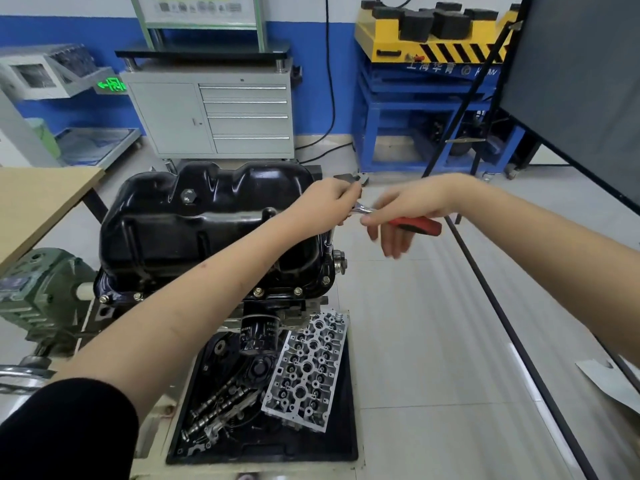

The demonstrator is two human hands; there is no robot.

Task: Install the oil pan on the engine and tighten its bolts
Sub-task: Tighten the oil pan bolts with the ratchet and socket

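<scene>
My left hand [327,202] pinches the chrome head of the red-handled ratchet wrench [412,225], whose handle runs rightward under my right hand's [405,216] loose, parted fingers [391,242], above the glossy black oil pan's [207,220] right-edge bolt [325,280].

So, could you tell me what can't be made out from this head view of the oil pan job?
- Ratchet head: hidden under the left hand.
- Bolt being turned: covered by the socket extension.
- Right hand fingers: motion-blurred, grip unclear.
- Oil pan near flange: partly behind the left forearm.
- Oil filter label: too small.
</scene>
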